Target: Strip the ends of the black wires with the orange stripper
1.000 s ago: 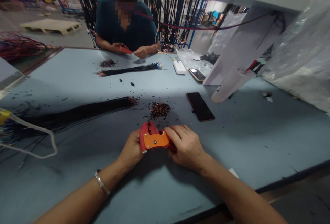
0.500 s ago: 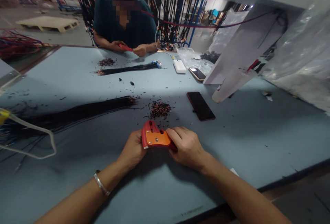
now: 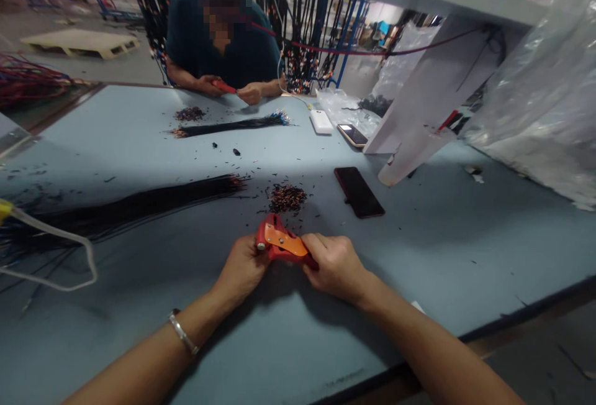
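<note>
A red and orange hand tool (image 3: 285,242) is held level above the table, just in front of a pile of short dark and copper-coloured wire bits (image 3: 286,197). The fingers of my right hand (image 3: 336,268) are wrapped round its handle end. My left hand (image 3: 242,268) is closed at the tool's head; whether it grips the tool itself or something thin beside it is hidden. A long bundle of black wires (image 3: 139,207) lies on the left, its stripped-looking ends toward the pile.
A dark phone (image 3: 359,192) lies right of the pile. Behind are a second wire bundle (image 3: 228,125), a white power bank (image 3: 321,122), another phone (image 3: 352,135) and a slanted white post (image 3: 414,88). A person (image 3: 223,45) across the blue table (image 3: 465,237) holds a red tool.
The tool has tilted between my hands, so its orange side plate looks narrower and slanted. The whole view has shifted slightly.
</note>
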The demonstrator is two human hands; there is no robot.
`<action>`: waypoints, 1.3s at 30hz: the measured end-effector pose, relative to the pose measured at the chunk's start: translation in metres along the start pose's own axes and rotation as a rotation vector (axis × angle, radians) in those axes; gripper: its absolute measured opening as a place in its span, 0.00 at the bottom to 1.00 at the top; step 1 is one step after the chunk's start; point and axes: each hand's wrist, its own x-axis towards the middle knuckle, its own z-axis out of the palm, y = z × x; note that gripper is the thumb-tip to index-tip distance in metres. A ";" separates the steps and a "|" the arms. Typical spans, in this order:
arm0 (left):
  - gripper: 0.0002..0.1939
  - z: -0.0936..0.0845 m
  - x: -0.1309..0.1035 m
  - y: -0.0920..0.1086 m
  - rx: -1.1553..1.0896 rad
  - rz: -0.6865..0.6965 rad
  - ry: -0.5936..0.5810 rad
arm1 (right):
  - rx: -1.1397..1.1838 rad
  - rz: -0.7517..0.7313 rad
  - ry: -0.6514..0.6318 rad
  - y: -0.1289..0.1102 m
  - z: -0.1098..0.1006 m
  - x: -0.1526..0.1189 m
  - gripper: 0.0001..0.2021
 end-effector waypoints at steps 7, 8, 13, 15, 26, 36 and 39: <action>0.13 0.002 -0.001 -0.004 -0.029 -0.053 0.174 | 0.255 0.243 -0.111 -0.001 -0.021 0.009 0.12; 0.13 0.003 -0.001 -0.005 -0.059 -0.063 0.200 | 0.384 0.315 -0.124 0.000 -0.027 0.011 0.13; 0.13 0.005 -0.001 -0.011 -0.134 -0.141 0.230 | 1.508 0.696 -0.333 0.005 -0.040 0.006 0.19; 0.12 0.004 -0.001 -0.012 -0.130 -0.150 0.240 | 1.809 0.847 -0.326 0.007 -0.033 0.001 0.20; 0.15 0.001 -0.002 -0.016 -0.205 -0.112 0.242 | 1.921 0.878 -0.360 0.007 -0.024 -0.016 0.19; 0.17 0.002 -0.007 -0.011 -0.069 -0.039 0.245 | 1.849 0.760 -0.499 0.004 -0.030 -0.018 0.18; 0.16 0.002 -0.008 -0.012 -0.004 0.005 0.254 | 1.812 0.754 -0.525 0.004 -0.028 -0.019 0.19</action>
